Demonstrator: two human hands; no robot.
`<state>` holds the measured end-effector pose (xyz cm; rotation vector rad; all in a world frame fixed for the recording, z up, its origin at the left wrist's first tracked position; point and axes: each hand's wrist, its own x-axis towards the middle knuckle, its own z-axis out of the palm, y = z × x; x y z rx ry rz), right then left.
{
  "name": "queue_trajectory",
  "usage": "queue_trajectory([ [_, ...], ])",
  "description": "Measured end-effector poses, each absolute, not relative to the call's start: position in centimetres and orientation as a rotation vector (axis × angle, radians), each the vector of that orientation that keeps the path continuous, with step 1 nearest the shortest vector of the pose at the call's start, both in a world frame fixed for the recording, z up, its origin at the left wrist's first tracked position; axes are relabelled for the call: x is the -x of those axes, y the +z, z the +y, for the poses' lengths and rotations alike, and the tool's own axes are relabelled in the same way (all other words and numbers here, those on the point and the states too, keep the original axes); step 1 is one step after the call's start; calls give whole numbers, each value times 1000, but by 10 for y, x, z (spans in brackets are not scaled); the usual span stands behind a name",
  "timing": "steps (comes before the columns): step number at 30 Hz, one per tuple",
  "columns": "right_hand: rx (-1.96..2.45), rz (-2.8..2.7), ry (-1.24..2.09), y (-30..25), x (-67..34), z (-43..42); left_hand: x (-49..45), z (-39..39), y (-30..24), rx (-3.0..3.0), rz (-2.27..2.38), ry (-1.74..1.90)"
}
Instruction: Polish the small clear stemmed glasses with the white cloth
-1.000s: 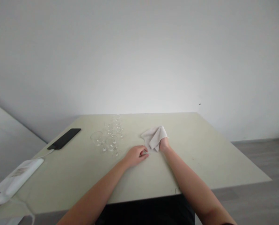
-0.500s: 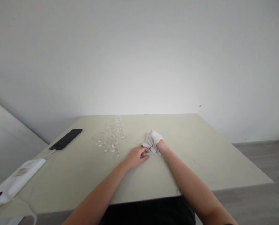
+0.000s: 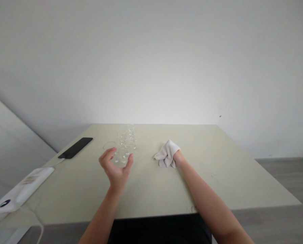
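While the left hand (image 3: 116, 168) hangs above the worktop (image 3: 230, 176) with its palm turned up and away, its fingers and thumb are spread in a loose, wide curve and grip nothing. The curve sits at the near side of a cluster of clear drinking glasses (image 3: 126, 139), which stands left of the middle toward the far edge. The nearest glass (image 3: 119, 156) shows through the gap between thumb and fingers, and whether any fingertip touches it cannot be told.

The right hand (image 3: 178, 158) rests on the worktop near its middle, to the right of the glasses and apart from them. It is closed round a crumpled white cloth (image 3: 166, 153), which bunches out past the fingers toward the far edge and hides most of them.

Along the left edge lies a black phone (image 3: 76, 147), flat, toward the far left corner. A flat white device (image 3: 21, 189) lies nearer the front left corner, and a pale cable (image 3: 41, 225) trails from it over the front edge.
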<state>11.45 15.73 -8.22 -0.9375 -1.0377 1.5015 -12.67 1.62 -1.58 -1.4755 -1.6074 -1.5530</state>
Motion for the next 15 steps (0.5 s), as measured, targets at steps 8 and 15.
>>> queue_trajectory([
  [8,748,-547,1715,-46,-115,146,117,43,-42,1757,-1738,-1693],
  [15,736,-585,1647,-50,-114,147,98,67,-43,2187,-2092,-1823],
])
